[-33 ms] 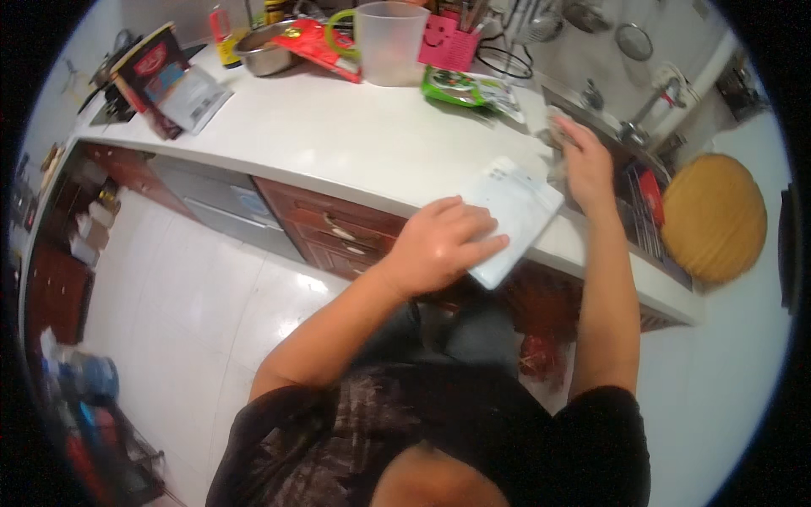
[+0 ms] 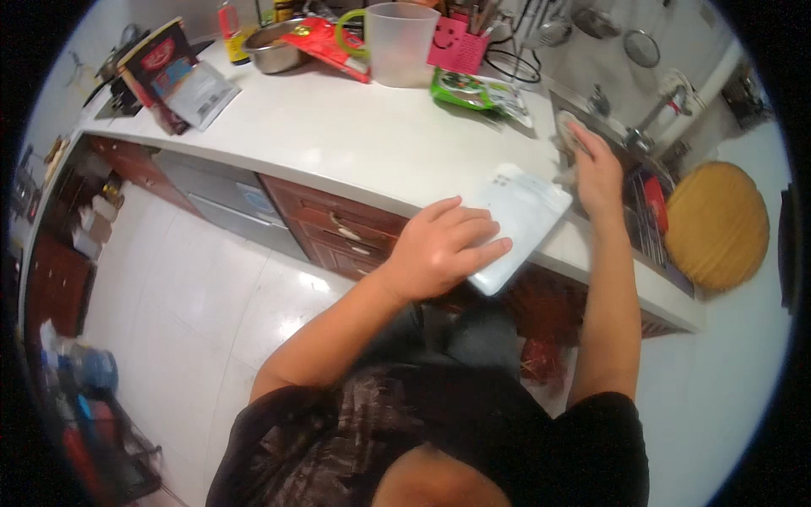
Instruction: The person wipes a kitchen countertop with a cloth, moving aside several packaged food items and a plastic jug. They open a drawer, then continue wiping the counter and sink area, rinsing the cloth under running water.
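Note:
My left hand is closed on the edge of a flat, pale white-blue pouch, its thumb and fingers lying on the near side. The pouch is tilted and reaches past the counter's front edge. To its right, my right hand grips a greyish-beige cloth at the sink's left rim. Part of the cloth is covered by the fingers. Behind the pouch, a green and white packet lies on the white counter.
Along the back stand a clear jug with a green handle, a red packet and a metal bowl. A dark red pouch stands at left. Right of me are the sink with a tap and a round wooden board.
My right hand and the cloth have shifted slightly right and toward me. The whole view has moved a little. My left hand keeps its hold on the pouch.

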Available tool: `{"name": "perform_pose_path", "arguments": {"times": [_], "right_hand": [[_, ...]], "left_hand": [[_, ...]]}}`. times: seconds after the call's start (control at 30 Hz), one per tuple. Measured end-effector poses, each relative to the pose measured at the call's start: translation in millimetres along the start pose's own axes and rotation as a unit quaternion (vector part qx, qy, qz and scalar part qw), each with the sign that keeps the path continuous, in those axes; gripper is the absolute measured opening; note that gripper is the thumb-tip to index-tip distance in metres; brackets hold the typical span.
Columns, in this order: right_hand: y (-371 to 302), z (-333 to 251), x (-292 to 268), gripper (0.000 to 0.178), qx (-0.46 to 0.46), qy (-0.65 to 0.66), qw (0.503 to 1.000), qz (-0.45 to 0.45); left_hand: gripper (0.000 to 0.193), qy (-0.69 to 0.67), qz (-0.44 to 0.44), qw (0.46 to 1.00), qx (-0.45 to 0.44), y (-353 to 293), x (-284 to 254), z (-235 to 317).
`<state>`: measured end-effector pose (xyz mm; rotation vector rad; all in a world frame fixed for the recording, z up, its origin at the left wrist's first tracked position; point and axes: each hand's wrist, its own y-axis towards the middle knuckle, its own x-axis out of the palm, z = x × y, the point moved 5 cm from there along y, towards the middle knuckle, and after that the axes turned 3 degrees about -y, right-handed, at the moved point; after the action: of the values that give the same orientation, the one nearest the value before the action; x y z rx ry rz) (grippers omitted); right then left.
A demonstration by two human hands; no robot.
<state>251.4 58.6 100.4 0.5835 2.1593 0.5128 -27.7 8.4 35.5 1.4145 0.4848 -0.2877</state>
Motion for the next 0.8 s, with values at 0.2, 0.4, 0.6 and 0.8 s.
{"name": "perform_pose_path", "arguments": {"times": [0.2,0.4,0.6,0.8], "right_hand": [[-75,-74,74,0.035,-0.188,-0.058,0.979,-0.053],[-94,-170,175,0.045,-0.299,-0.137,0.930,-0.162],[-37,-96,156,0.036,-0.120,-0.105,0.968,-0.191],[30,-134,217,0.035,-0.154,-0.065,0.979,-0.115]], "left_hand": [[0.026,0.097,0.243,0.962,-0.074,-69,-97,-8],[0.040,0.253,0.329,0.898,-0.146,-94,-172,-14],[0.039,0.371,0.388,0.809,-0.239,-176,-245,-7],[0.035,0.262,0.508,0.759,-0.312,-234,-256,-11]]}}
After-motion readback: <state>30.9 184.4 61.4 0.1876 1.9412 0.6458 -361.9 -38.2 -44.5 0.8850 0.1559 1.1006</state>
